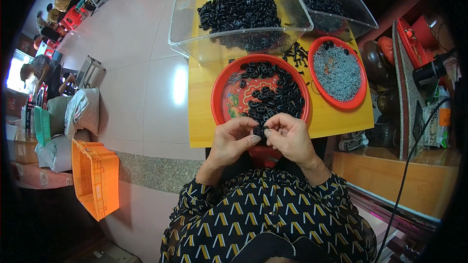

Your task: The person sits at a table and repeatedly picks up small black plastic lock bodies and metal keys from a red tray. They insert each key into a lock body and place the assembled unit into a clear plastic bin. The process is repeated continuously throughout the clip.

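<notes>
Both hands meet over the near rim of a red round tray point(217, 84). Between thumb and fingers, my left hand point(231, 139) pinches a small black plastic part point(257, 130). My right hand point(291, 139) is closed in a pinch close beside it, at a dark bit too small to name. In the tray lie many loose black oval parts point(273, 98) with holes, heaped toward its right side; the patterned bottom shows at the left. A second red tray point(361, 95), to the right, holds a pile of silver screws point(336, 73) and a few black parts.
Two clear plastic bins point(178, 36) point(365, 17) of black parts stand at the table's far side. Black screws point(298, 54) lie on the yellow table point(200, 112) between trays. An orange crate point(97, 180) and stuffed sacks point(83, 112) sit left. People work far left; a cable point(407, 165) hangs right.
</notes>
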The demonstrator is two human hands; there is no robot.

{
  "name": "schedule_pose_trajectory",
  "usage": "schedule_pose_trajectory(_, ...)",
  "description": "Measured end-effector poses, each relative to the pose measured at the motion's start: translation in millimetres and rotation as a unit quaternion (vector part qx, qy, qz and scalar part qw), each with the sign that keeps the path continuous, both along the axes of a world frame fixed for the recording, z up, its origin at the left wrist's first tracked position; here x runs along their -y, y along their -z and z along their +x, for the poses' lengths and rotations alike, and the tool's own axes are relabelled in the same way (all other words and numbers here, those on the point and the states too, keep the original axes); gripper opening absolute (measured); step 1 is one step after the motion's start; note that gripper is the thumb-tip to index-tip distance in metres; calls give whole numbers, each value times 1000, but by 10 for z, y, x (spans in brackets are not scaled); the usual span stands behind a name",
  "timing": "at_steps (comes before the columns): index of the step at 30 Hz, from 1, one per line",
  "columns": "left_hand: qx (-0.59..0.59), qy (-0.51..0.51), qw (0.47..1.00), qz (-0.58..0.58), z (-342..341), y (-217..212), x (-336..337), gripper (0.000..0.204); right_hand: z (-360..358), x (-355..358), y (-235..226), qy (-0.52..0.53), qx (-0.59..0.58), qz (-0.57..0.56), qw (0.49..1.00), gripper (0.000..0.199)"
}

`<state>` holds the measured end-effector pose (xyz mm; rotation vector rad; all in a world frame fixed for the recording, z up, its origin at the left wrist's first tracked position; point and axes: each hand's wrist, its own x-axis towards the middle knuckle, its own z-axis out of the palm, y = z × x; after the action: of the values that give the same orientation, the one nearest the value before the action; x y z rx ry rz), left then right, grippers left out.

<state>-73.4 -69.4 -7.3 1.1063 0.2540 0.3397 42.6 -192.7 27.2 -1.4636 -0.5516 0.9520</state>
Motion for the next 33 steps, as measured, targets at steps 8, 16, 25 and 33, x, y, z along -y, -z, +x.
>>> schedule_pose_trajectory(8,13,4,1000,-3,5,28,22,28,4,-6,-53,-13,-37,-4,999,7)
schedule_pose_trajectory(16,26,7,999,-20,10,35,47,26,154,31,190,-66,-223,90,968,12)
schedule_pose_trajectory(25,22,7,1000,15,19,-11,63,22,154,31,222,-83,-235,107,963,15)
schedule_pose_trajectory(33,10,-37,991,128,47,-36,89,19,166,-5,243,-91,-207,123,966,12)
